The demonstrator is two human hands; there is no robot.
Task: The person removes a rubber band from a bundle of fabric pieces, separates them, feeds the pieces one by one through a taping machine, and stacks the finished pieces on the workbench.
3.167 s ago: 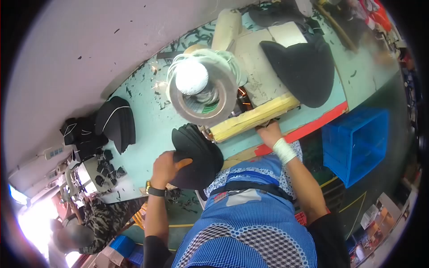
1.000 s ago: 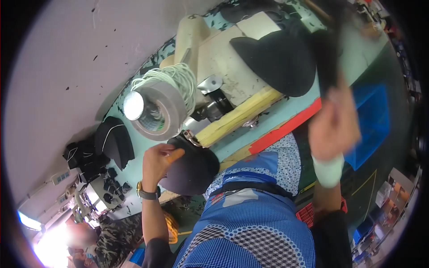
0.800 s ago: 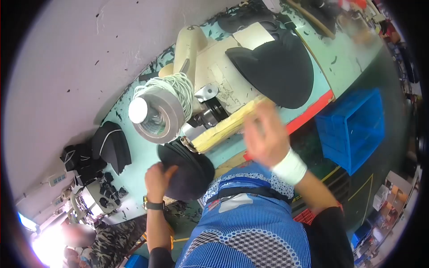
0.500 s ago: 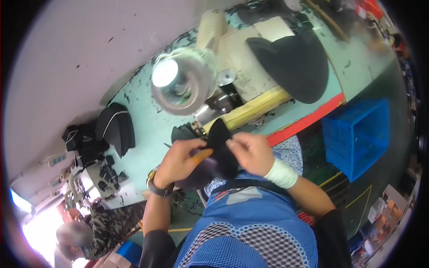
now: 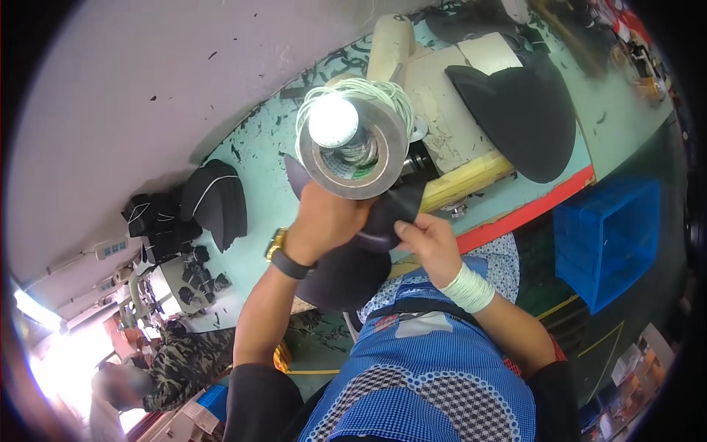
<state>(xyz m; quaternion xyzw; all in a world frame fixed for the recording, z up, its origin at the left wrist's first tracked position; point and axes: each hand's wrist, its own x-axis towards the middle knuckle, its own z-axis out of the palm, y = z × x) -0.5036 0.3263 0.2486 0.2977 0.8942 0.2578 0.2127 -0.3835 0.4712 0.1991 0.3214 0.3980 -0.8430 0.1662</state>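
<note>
A soft black molded piece point(image 5: 394, 214), curved and smooth like foam, lies beneath the sewing-type machine's round head point(image 5: 361, 173). My left hand point(image 5: 328, 221) reaches over it, closed on it; the fingertips are hidden by the head. With thumb and fingers, my right hand point(image 5: 431, 243) pinches its right edge. Another dark curved part point(image 5: 346, 276) hangs below my hands, in front of the apron; I cannot tell whether it is joined to the held piece.
A large black molded piece point(image 5: 519, 121) lies beyond the yellow-taped bar point(image 5: 471, 180). Several black pieces point(image 5: 217, 199) are stacked at the left of the green table point(image 5: 269, 173). A blue crate point(image 5: 607, 243) stands on the right. A person in camouflage point(image 5: 188, 361) is at lower left.
My left hand has moved forward and up, under the machine head, carrying the black piece along. The right hand has shifted slightly right and down, still pinching the edge. The view has shifted too.
</note>
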